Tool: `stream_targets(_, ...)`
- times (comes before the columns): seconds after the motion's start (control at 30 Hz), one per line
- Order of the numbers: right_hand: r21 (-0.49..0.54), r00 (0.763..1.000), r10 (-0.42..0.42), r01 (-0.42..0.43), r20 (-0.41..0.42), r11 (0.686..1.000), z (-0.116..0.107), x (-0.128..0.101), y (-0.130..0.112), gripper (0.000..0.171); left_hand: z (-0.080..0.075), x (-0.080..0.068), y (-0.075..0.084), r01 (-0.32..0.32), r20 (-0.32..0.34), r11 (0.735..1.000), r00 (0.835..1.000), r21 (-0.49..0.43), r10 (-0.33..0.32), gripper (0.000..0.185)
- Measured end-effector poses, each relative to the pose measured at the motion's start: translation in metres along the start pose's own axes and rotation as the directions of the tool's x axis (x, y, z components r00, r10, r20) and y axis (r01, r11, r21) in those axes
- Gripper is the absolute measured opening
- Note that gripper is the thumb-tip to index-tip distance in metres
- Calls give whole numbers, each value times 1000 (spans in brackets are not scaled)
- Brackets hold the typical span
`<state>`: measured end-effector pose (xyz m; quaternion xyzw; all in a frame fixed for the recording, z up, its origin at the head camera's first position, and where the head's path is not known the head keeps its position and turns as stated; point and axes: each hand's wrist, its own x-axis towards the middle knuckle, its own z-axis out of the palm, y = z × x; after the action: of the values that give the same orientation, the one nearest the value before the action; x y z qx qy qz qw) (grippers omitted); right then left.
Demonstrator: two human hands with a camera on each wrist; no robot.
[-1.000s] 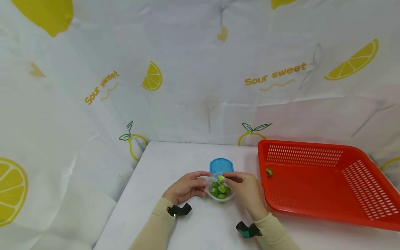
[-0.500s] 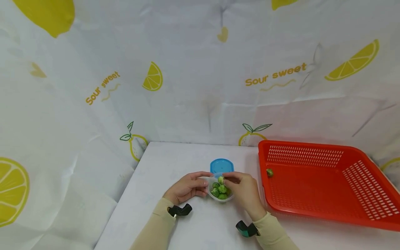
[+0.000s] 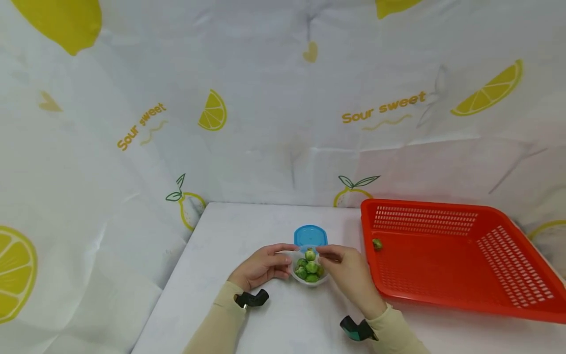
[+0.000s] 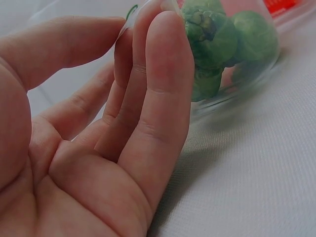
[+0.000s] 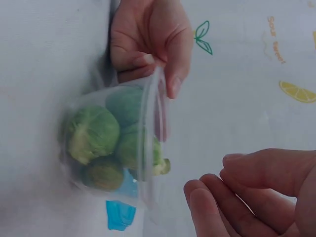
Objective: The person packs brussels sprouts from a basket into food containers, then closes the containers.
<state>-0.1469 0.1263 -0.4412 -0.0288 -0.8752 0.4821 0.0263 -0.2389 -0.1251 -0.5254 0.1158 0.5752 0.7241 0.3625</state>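
- Head view: a clear plastic container [image 3: 310, 275] stood on the white table [image 3: 230, 255], filled with Brussels sprouts [image 3: 311, 267]. The left hand [image 3: 262, 265] gripped its left rim, probably to keep the light tub from sliding. The right hand [image 3: 349, 268] sat at the right rim, fingertips just beside the topmost sprout [image 3: 310, 254]; whether they touched it could not be told from here. A blue lid [image 3: 311, 235] lay just behind the tub, off and out of the way. One lone sprout [image 3: 377, 243] lay in the far-left corner of the red basket [image 3: 460, 295], well apart from the tub.
- Left wrist view: the left hand's fingers [image 4: 158, 98] lay against the container wall [image 4: 232, 96], thumb opposite at the rim, a narrow pinch holding the tub. Rim and thumb tip were cut off at the top edge; the sprouts showed blurred through the plastic.
- Right wrist view: the right hand's fingers [image 5: 237, 197] were loosely curled, close together and holding nothing, apart from the tub rim [image 5: 150, 133]. The left hand pinched the far rim. The lid showed only as a blue patch [image 5: 120, 213] past the tub.
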Motion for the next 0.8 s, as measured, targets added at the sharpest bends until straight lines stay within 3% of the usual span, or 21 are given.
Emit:
stream_targets(0.2,26,992,-68,65,105,998,-42,-3,-14,28,1,-1,1,2,-6,1000,1000,8,-2,53)
stream_targets(0.37,9,982,-74,74,175,997,-80,6,-12,31,2,-2,-1,12,-9,1000,1000,-8,-12,51)
stream_targets(0.5,18,971,-60,58,233,998,-111,20,0,37,1,-2,-2,5,-8,1000,1000,-10,-5,51)
stream_targets(0.8,-122,965,-10,44,263,992,-176,54,44,54,0,-1,-3,4,-14,1000,1000,-11,-4,52)
